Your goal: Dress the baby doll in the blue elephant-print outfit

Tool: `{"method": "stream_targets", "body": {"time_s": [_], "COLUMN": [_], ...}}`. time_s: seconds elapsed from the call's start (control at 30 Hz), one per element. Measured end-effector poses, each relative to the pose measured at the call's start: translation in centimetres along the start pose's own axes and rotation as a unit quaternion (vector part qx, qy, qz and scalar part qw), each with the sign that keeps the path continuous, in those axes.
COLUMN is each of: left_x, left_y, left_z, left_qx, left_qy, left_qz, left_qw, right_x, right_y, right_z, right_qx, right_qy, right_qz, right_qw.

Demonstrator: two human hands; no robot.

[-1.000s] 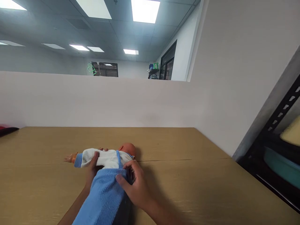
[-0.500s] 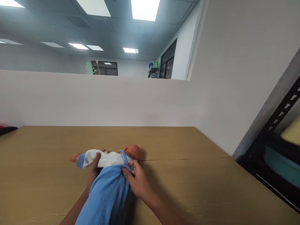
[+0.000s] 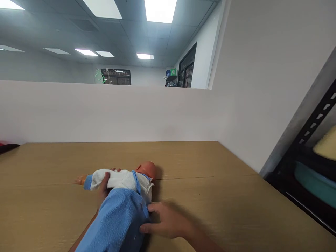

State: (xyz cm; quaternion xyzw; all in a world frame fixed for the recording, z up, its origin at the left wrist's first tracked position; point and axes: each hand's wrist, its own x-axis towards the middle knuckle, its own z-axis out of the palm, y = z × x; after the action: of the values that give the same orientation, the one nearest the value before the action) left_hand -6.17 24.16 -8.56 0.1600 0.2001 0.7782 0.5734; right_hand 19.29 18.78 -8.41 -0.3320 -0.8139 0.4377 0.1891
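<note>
A baby doll (image 3: 147, 169) in a white terry top (image 3: 119, 179) with blue trim lies on the table, its head toward the far side and one arm stretched left. Blue terry overalls (image 3: 119, 213) cover its lower body, and a blue strap crosses the top near the shoulder. My left hand (image 3: 104, 187) is closed round the doll's upper body by the outstretched sleeve, thumb on top, other fingers mostly hidden beneath. Beside the overalls' right edge is my right hand (image 3: 168, 218), slightly blurred, thumb and fingers apart, fingertips at the blue cloth without a grip on it.
The wooden table (image 3: 223, 196) meets a low white wall (image 3: 118, 112) at the back. On the right stands a black metal rack (image 3: 304, 140) holding a teal basin (image 3: 312, 182) and something yellow (image 3: 327, 143). A dark object (image 3: 7, 148) shows at the left edge.
My right hand has let go of the overalls' top edge and strap, moved down and right, and spread its fingers. The strap now lies flatter across the white top. My left hand keeps its hold.
</note>
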Motion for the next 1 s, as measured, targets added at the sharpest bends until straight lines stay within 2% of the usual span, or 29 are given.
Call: {"method": "stream_targets", "body": {"time_s": [0.13,0.2,0.33,0.4,0.53,0.73,0.87,0.93,1.0], "left_x": [0.0,0.0,-0.1,-0.2,0.0,0.0,-0.2,-0.3,-0.5], "left_y": [0.0,0.0,0.2,0.3,0.1,-0.3,-0.2,0.0,0.2], "left_z": [-0.1,-0.1,0.0,0.0,-0.2,0.0,0.1,0.2,0.4], "left_qx": [0.004,0.005,0.004,0.005,0.010,-0.003,-0.003,-0.003,-0.005], "left_qy": [0.000,0.006,0.033,0.038,0.036,0.032,0.024,0.028,0.033], "left_qz": [-0.021,-0.021,-0.006,-0.005,-0.017,-0.017,-0.021,-0.025,-0.023], "left_qw": [1.000,1.000,0.999,0.999,0.999,0.999,0.999,0.999,0.999], "right_x": [1.0,1.1,0.4,0.1,0.2,0.8,0.7,0.5,0.4], "right_y": [1.4,1.8,1.4,1.1,1.2,1.8,2.2,2.5,2.9], "right_z": [0.9,1.2,1.0,1.0,1.3,1.9,1.2,0.4,-0.5], "right_qx": [-0.089,-0.123,-0.115,-0.099,-0.087,-0.098,-0.126,-0.109,-0.105], "right_qy": [-0.005,0.014,0.060,0.072,0.100,0.101,0.139,0.118,0.068], "right_qz": [-0.057,-0.094,-0.143,-0.125,-0.045,-0.008,-0.090,-0.137,-0.163], "right_qw": [0.994,0.988,0.981,0.985,0.990,0.990,0.978,0.977,0.979]}}
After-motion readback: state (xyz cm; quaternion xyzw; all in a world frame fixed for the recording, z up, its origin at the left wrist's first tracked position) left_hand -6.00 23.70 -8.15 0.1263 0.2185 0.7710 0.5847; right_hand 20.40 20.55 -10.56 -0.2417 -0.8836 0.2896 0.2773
